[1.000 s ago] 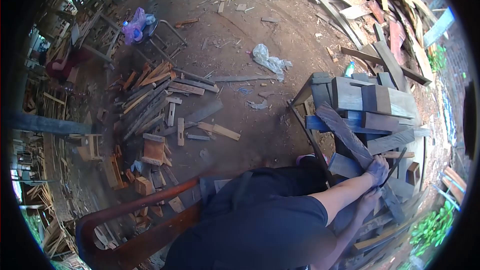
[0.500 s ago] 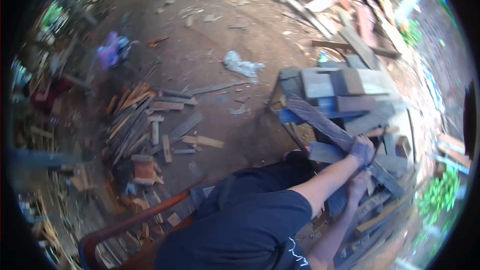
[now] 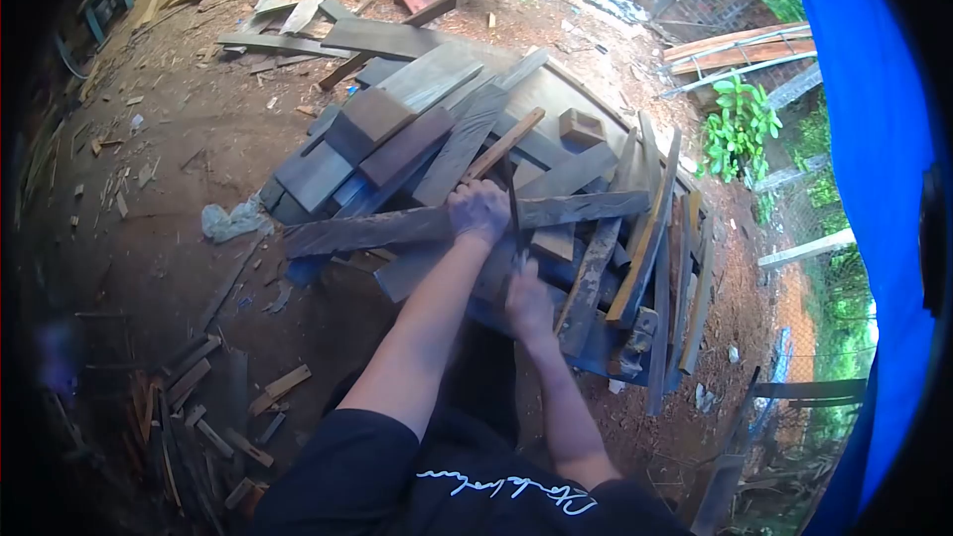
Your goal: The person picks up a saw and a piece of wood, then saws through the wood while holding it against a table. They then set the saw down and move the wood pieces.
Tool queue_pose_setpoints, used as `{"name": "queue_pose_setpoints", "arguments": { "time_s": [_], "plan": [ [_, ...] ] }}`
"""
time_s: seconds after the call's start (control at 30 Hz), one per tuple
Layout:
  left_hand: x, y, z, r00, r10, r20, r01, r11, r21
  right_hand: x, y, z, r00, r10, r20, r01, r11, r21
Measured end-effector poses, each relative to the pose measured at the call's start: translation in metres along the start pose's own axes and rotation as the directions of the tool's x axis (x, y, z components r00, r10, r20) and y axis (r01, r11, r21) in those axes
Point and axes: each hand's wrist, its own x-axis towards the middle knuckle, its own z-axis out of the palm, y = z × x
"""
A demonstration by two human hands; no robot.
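Observation:
A long, dark, weathered plank (image 3: 377, 228) lies across a pile of boards. My left hand (image 3: 479, 210) is closed over it near its middle, fingers wrapped over the far edge. Just right of that hand, a handsaw with a narrow dark blade (image 3: 513, 201) crosses the plank on edge. My right hand (image 3: 529, 303) is closed at the near end of the blade, slightly blurred, and hides the handle. Beyond the left hand, a thin brown stick (image 3: 506, 144) rests on the pile close to the blade's far end.
Boards and a dark red-brown block (image 3: 407, 146) are heaped under and beyond the plank. Several long strips (image 3: 650, 248) lean at the right. Offcuts (image 3: 278, 389) litter the ground at lower left, near a crumpled pale plastic bag (image 3: 233, 220). A blue tarp (image 3: 854, 139) hangs far right.
My view has swung right, so the pile and both arms now sit nearer the middle. My left hand stays on the plank and my right hand stays at the saw.

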Motion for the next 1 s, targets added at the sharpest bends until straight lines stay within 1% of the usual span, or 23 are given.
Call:
{"name": "queue_pose_setpoints", "arguments": {
  "time_s": [0.03,0.13,0.2,0.23,0.3,0.33,0.37,0.43,0.47,0.5,0.53,0.57,0.6,0.7,0.77,0.83,0.9,0.93,1.0],
  "plan": [
    [0.001,0.0,0.0,1.0,-0.015,0.014,0.015,1.0,0.001,-0.01,0.0,-0.003,1.0,-0.007,0.004,0.007,0.999,0.04],
    [0.0,0.0,0.003,1.0,-0.007,-0.015,0.007,1.0,-0.009,-0.007,-0.003,-0.002,1.0,0.016,0.018,-0.015,1.0,-0.007],
    [-0.001,0.0,0.001,0.998,-0.001,-0.062,0.0,1.0,-0.018,0.032,-0.015,-0.003,0.998,0.045,0.044,-0.045,0.999,0.007],
    [-0.002,0.001,0.002,0.998,0.003,-0.062,-0.004,1.0,-0.019,0.043,-0.018,-0.004,0.998,0.047,0.042,-0.048,0.999,0.008],
    [-0.002,-0.001,0.001,0.998,0.004,-0.068,-0.004,1.0,-0.007,0.057,-0.025,-0.007,1.0,0.018,0.025,-0.017,1.0,-0.02],
    [-0.002,-0.001,0.001,0.997,0.008,-0.071,-0.009,1.0,-0.01,0.051,-0.024,-0.009,0.998,0.033,0.054,-0.033,0.999,0.016],
    [-0.003,-0.001,0.0,0.998,0.008,-0.06,-0.008,1.0,-0.008,0.035,-0.02,-0.012,0.998,0.032,0.05,-0.033,0.999,0.011],
    [0.001,-0.001,0.0,0.998,0.0,-0.057,-0.001,1.0,-0.014,0.003,-0.012,-0.017,0.993,0.063,0.1,-0.067,0.997,0.044],
    [0.002,-0.001,-0.001,1.0,-0.007,-0.009,0.007,1.0,-0.009,-0.001,-0.011,-0.017,0.993,0.058,0.101,-0.062,0.998,0.034],
    [0.0,0.0,-0.001,0.999,-0.013,0.047,0.013,1.0,-0.003,-0.007,-0.01,-0.015,0.996,0.047,0.07,-0.05,0.998,0.046],
    [-0.003,0.0,0.001,0.998,-0.014,0.065,0.014,1.0,-0.006,-0.016,-0.009,-0.011,0.998,0.05,0.043,-0.052,0.997,0.061],
    [-0.003,0.0,0.004,0.998,-0.024,0.06,0.025,1.0,-0.015,-0.011,-0.012,-0.01,0.996,0.067,0.052,-0.07,0.996,0.06],
    [-0.001,0.0,0.005,0.999,-0.031,0.044,0.033,0.999,-0.023,0.013,-0.018,-0.008,0.997,0.065,0.039,-0.068,0.996,0.065],
    [0.0,-0.001,0.005,0.997,-0.029,0.065,0.03,0.999,-0.025,0.047,-0.022,-0.008,0.999,0.031,0.016,-0.032,0.997,0.072],
    [0.0,-0.001,0.002,0.998,-0.019,0.06,0.02,1.0,-0.017,0.043,-0.021,-0.012,1.0,0.007,0.007,-0.008,0.998,0.068],
    [0.001,-0.001,0.001,0.999,-0.016,0.048,0.017,1.0,-0.012,0.009,-0.014,-0.017,0.997,0.04,0.065,-0.043,0.998,0.043],
    [0.0,0.0,0.004,1.0,-0.012,0.027,0.011,1.0,0.019,-0.014,-0.01,-0.016,0.997,0.04,0.072,-0.041,0.999,0.02],
    [-0.001,-0.001,0.002,0.994,0.025,-0.102,-0.023,1.0,0.015,-0.023,-0.008,-0.014,0.994,0.062,0.087,-0.062,0.998,0.0],
    [-0.001,-0.001,0.005,0.998,0.012,-0.069,-0.012,1.0,0.007,-0.001,-0.012,-0.008,0.994,0.076,0.076,-0.077,0.997,0.018]
  ]
}}
